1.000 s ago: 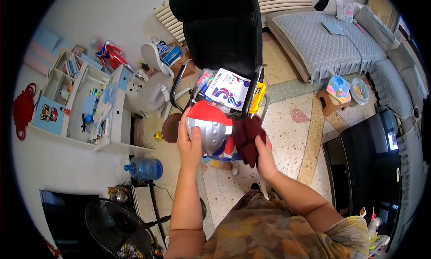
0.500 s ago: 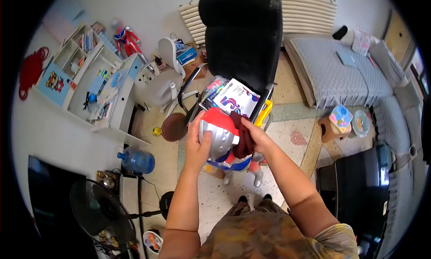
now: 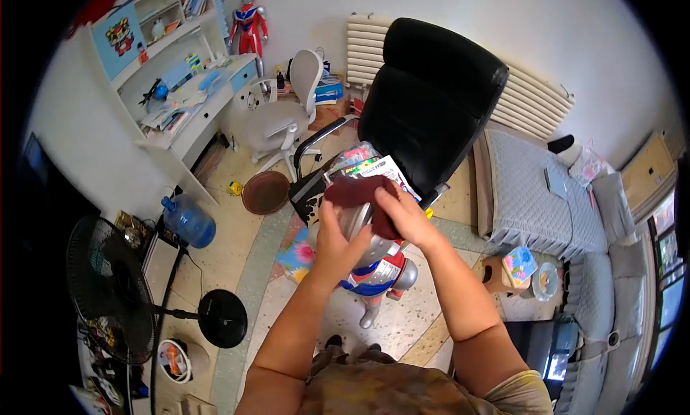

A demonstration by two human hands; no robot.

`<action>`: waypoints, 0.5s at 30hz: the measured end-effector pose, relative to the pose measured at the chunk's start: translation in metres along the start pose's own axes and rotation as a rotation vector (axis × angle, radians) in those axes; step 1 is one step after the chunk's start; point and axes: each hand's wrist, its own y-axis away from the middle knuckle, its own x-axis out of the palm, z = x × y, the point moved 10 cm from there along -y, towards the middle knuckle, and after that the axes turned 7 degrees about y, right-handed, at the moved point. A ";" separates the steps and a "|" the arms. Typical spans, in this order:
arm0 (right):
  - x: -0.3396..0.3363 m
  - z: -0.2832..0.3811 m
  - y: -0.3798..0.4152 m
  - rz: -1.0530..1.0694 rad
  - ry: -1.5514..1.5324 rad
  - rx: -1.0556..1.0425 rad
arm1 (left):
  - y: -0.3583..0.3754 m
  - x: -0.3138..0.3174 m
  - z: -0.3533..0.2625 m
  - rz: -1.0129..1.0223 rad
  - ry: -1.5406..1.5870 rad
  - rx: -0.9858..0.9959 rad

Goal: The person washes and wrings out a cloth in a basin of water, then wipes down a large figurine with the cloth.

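A large toy figure (image 3: 372, 277) in silver, red and blue stands in front of me, its legs toward the floor. My left hand (image 3: 336, 244) is closed around the side of its silver head. With my right hand (image 3: 406, 217) I grip a dark maroon cloth (image 3: 352, 193) pressed over the top and right side of the head. The cloth hides most of the head's red upper part. Just beyond are a black office chair (image 3: 424, 91) and a white printed box or booklet (image 3: 388, 172) on its seat.
A black fan (image 3: 108, 289) stands at left near a blue water bottle (image 3: 190, 221). Behind are a brown basin (image 3: 266, 192), a desk chair (image 3: 277, 120) and a second red-silver figure (image 3: 249, 26). A stool (image 3: 503, 271) and a grey daybed (image 3: 525, 178) are at right.
The cloth has moved from the head's right side up over its top. Both hands have shifted with it, and the whole view has turned and tilted up.
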 end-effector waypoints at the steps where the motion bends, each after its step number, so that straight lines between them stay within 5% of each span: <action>1: 0.000 -0.009 0.001 0.023 -0.088 0.143 | -0.001 -0.001 -0.005 -0.020 0.004 -0.018; 8: 0.023 -0.136 0.023 0.018 -0.737 0.666 | 0.006 -0.006 -0.011 -0.018 -0.134 0.042; 15: -0.002 -0.095 0.007 -0.021 -0.443 0.493 | 0.006 -0.007 -0.020 -0.023 -0.241 0.088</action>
